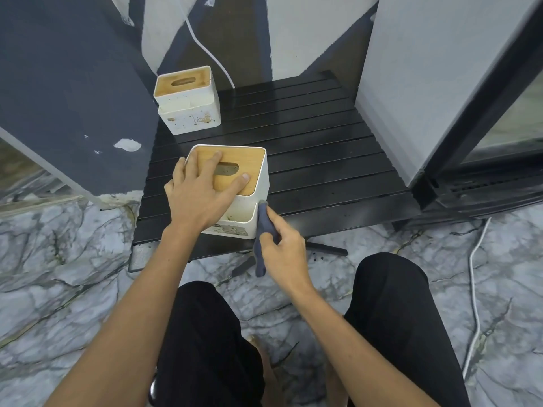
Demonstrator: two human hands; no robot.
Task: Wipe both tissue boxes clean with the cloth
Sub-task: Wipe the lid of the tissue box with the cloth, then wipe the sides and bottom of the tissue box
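Observation:
Two white tissue boxes with wooden lids stand on a low black slatted table (323, 160). The near box (261, 183) sits at the table's front left. My left hand (199, 186) lies flat on its wooden lid, fingers spread across the slot. My right hand (283, 251) grips a grey-blue cloth (264, 224), whose upper end touches the box's right front corner by the side pocket. The far box (188, 101) stands at the table's back left, with dirty specks on its front.
A dark grey panel (73, 98) leans at the left of the table. A fridge-like cabinet with a black-framed door (440, 83) stands at the right. White cables run down the wall (211, 57) and across the marble floor (473, 283). My knees are below.

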